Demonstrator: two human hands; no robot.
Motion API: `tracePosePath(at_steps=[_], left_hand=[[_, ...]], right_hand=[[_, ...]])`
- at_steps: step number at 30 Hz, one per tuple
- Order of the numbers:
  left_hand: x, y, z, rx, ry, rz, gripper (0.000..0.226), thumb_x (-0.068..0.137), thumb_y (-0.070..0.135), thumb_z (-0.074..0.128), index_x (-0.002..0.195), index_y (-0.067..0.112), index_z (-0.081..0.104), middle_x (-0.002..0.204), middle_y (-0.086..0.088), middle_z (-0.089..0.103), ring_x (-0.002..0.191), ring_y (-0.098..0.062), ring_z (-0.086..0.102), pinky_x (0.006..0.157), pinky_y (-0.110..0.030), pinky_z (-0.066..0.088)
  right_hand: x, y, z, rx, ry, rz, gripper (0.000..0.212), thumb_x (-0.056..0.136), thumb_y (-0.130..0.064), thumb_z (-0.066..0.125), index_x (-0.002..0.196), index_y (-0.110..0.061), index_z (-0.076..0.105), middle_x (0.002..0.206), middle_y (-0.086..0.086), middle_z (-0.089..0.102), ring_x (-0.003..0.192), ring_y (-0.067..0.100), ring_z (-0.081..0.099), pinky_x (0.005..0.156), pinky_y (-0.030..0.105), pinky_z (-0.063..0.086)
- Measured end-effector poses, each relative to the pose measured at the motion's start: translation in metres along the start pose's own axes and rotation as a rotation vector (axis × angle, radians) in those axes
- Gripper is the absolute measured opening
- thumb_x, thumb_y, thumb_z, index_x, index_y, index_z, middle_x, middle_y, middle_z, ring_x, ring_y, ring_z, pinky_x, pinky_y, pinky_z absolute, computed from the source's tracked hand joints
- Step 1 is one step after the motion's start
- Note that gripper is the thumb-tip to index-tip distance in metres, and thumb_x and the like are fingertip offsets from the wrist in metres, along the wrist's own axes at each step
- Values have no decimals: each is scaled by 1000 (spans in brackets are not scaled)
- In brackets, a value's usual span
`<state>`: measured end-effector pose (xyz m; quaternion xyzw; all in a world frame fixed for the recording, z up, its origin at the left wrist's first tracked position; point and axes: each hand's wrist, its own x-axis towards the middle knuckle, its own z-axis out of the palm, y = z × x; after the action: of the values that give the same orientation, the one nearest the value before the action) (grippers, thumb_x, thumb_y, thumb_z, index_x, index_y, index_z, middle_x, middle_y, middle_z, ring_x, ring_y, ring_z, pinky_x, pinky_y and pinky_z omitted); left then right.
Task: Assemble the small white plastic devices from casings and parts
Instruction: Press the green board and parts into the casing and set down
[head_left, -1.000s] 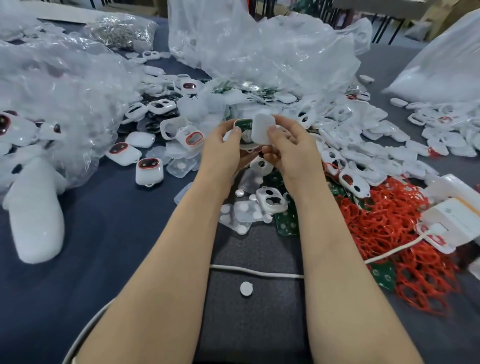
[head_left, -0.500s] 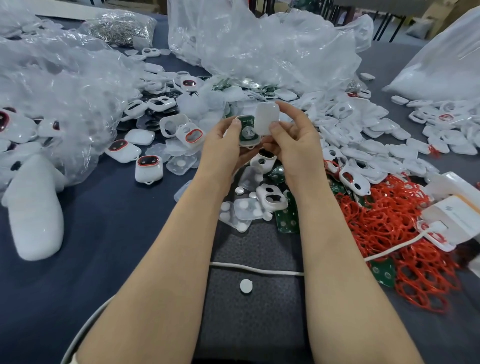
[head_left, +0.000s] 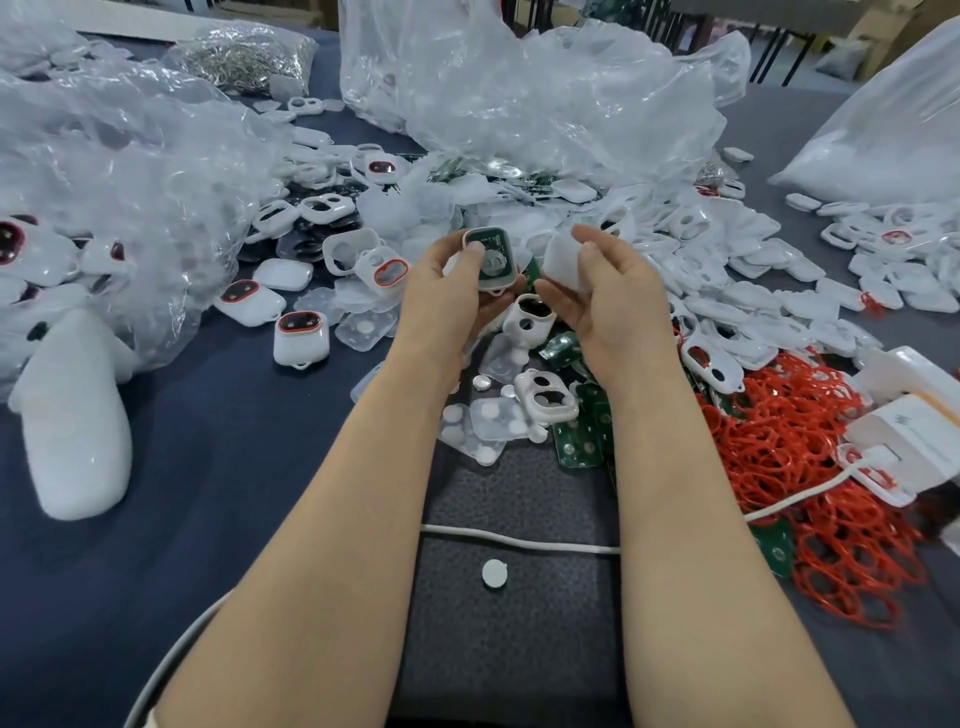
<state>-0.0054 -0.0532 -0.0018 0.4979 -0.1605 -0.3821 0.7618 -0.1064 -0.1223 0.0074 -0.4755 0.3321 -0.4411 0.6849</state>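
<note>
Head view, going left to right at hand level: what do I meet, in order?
white oblong lump → assembled white device with red ring → left hand holding casing with green board → white cover held by right hand → pile of red rings

Small-parts assembly workshop, hand bench work. Dark blue cloth-covered table (head_left: 182, 545) carries loose heaps of white plastic casing shells (head_left: 753, 291), a tangle of red rubber rings (head_left: 810, 452) and green printed circuit boards (head_left: 576, 441). Bulk stock sits in big clear plastic bags (head_left: 545, 104). Smaller clear bag of silvery metal bits (head_left: 244, 52) at far left.
</note>
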Motion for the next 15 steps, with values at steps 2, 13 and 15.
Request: tracePosePath(at_steps=[2, 13, 15], left_hand=[[-1, -1, 0, 45, -19, 16, 28, 99, 10, 48, 126, 6, 51, 103, -16, 66, 79, -22, 70, 74, -25, 59], [-1, -4, -1, 100, -30, 47, 29, 93, 2, 58, 118, 15, 48, 96, -17, 70, 71, -16, 73, 69, -23, 58], [0, -5, -2, 120, -29, 57, 30, 93, 2, 57, 119, 14, 48, 97, -17, 70, 73, -16, 73, 71, -24, 58]], right_hand=[[2, 1, -2, -37, 39, -42, 20, 97, -8, 52, 116, -4, 50, 107, 8, 52, 62, 8, 65, 59, 18, 54], [-2, 7, 1, -475, 100, -239, 29, 88, -5, 46, 86, -24, 69, 78, -9, 60, 73, 3, 52, 70, 21, 43], [-5, 9, 5, -596, 63, -276, 25, 87, -11, 48, 92, -22, 70, 81, -14, 60, 74, -1, 51, 72, 20, 42]])
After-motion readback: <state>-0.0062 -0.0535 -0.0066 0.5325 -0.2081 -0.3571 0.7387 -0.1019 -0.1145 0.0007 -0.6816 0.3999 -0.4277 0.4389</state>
